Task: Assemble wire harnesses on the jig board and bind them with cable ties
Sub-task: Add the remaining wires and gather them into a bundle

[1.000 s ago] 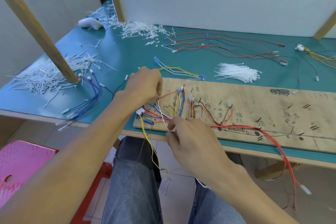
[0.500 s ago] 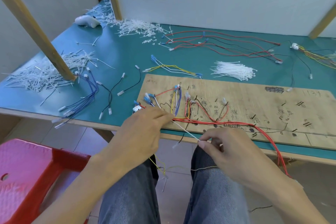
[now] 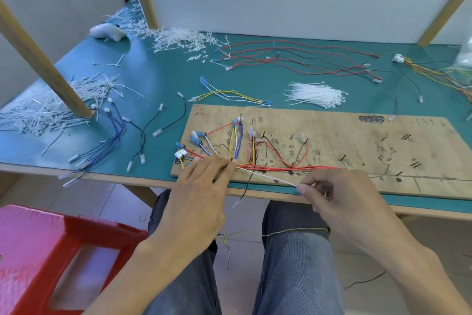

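Binding is the step in hand: my left hand (image 3: 201, 187) pinches the wire bundle (image 3: 288, 168) where its branches meet at the near left corner of the jig board (image 3: 332, 135), and from there a white cable tie (image 3: 268, 177) runs taut to my right hand (image 3: 339, 199), whose thumb and forefinger grip its tail just off the board's edge. Next, I judge, a firm rightward pull must cinch it while the left hand braces the wires.
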